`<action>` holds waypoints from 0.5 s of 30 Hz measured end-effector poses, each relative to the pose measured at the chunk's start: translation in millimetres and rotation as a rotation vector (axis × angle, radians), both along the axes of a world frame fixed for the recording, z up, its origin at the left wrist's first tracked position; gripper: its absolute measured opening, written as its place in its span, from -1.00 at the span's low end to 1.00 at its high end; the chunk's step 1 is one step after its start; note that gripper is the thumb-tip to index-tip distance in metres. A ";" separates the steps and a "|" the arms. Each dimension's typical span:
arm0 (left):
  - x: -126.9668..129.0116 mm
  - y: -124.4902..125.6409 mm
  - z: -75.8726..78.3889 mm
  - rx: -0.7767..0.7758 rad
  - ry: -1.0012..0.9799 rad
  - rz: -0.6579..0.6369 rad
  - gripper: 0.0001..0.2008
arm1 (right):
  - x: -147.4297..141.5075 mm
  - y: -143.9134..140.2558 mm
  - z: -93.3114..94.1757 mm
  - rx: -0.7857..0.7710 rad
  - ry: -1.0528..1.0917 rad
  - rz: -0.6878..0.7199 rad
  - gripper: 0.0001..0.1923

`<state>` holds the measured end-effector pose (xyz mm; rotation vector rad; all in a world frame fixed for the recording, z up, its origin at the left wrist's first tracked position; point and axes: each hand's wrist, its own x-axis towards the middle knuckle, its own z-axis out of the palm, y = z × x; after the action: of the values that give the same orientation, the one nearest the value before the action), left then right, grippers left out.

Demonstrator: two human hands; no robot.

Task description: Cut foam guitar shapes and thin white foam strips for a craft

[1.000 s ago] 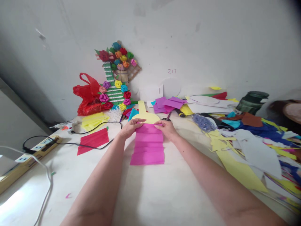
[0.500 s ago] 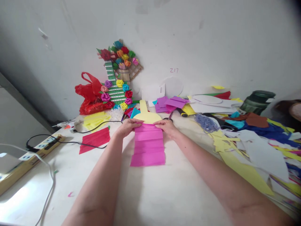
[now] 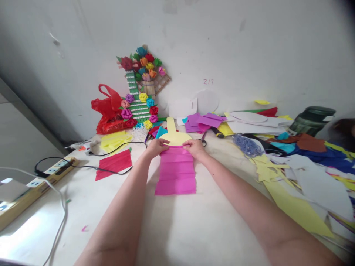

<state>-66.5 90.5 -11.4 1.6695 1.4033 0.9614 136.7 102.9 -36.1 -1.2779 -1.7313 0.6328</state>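
Head camera: both hands are gripping the far edge of a pink paper strip (image 3: 177,170), and the strip is lying on the near side of the fingers, its long axis running from that edge toward the person, its creases going crosswise. The left hand (image 3: 155,148) is pinching near the far left corner and the right hand (image 3: 195,149) near the far right corner, so neither is sitting closer to the strip than the other. Thumbs and fingers are standing nearly together, with only the thin edge between them (how firmly they are pressing, I cannot tell). Between the two sets of fingers, that edge is looking narrowly folded.

Just beyond the fingers a yellow card (image 3: 176,138) is lying, its rounded part toward them and its narrow stem pointing away; whether the fingertips are touching it is not clear. Scissors (image 3: 204,142) are resting just beside the right fingers, on their outer side, and purple paper (image 3: 212,119) is lying farther beyond. Well to the right of the fingers, blue string (image 3: 246,145) and paper scraps (image 3: 321,183) are covering the bench (image 3: 177,236). Left of the left fingers, a red sheet (image 3: 114,162) is lying slightly nearer the person, with a black cord (image 3: 80,167) crossing it.
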 end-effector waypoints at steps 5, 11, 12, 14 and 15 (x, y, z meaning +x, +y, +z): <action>8.0 3.9 3.8 0.042 0.331 0.135 -0.91 | -1.2 -0.6 -1.8 0.018 -0.112 -0.095 -0.79; 6.8 7.3 -0.2 0.021 0.379 0.201 -0.91 | -3.2 -3.2 -6.0 0.006 -0.250 -0.181 -0.76; 6.4 7.9 -0.9 0.017 0.371 0.216 -0.91 | -3.6 -3.7 -6.4 0.005 -0.273 -0.189 -0.75; 5.4 8.6 -2.2 0.008 0.367 0.236 -0.89 | -4.4 -5.1 -6.5 -0.003 -0.315 -0.200 -0.74; 4.9 8.9 -2.8 0.009 0.372 0.244 -0.87 | -4.7 -6.0 -6.3 -0.008 -0.331 -0.204 -0.74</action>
<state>-61.6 99.4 -14.2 1.7755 1.8852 0.8128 132.0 96.9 -42.4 -1.6108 -1.8278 0.3221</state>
